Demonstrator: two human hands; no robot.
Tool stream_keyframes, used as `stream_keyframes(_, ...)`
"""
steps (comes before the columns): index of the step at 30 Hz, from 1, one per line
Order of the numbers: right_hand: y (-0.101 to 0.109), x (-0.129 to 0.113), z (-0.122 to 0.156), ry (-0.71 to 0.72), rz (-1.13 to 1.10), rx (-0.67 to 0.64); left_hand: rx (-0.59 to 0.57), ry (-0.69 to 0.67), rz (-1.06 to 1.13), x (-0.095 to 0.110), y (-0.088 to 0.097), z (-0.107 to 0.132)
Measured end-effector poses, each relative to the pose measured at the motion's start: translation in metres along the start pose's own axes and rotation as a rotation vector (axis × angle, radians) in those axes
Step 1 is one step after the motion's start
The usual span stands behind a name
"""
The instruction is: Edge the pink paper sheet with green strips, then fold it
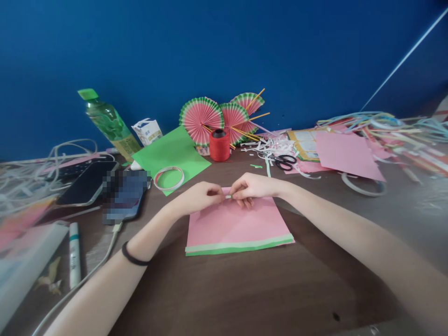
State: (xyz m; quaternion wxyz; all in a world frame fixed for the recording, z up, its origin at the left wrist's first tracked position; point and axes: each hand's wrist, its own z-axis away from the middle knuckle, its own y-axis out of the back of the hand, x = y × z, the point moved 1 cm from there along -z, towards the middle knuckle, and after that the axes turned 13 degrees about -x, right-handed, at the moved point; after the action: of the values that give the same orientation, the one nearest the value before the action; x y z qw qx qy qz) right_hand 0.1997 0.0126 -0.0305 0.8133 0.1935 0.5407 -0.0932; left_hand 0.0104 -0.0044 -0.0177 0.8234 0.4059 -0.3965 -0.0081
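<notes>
A sheet of pink paper (241, 224) lies flat on the brown table, with a light and dark green band (241, 245) along its near edge. Over its far edge my left hand (199, 196) and my right hand (250, 189) meet, their thumbs and forefingers pinched together. Between the fingertips shows a small pale strip (228, 196), mostly hidden by the fingers. Beyond the hands stands a spool of red thread (220, 148). Left of it, a roll of tape (169, 178) rests partly on a green paper sheet (187, 154).
Watermelon-patterned folded paper fans (201, 116) lean against the blue wall. Black-handled scissors (285, 162) lie by white paper scraps (276, 144). At left are a green bottle (112, 121), two phones (87, 183), a marker (74, 256) and a cable (105, 259). Another pink sheet (346, 154) lies at right.
</notes>
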Motion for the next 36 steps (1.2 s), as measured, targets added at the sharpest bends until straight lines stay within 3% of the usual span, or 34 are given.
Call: stream_keyframes(36, -0.0057, -0.006, 0.001, 0.005, 0.001, 0.021, 0.029, -0.02, 0.0, 0.003, -0.0011, -0.0004)
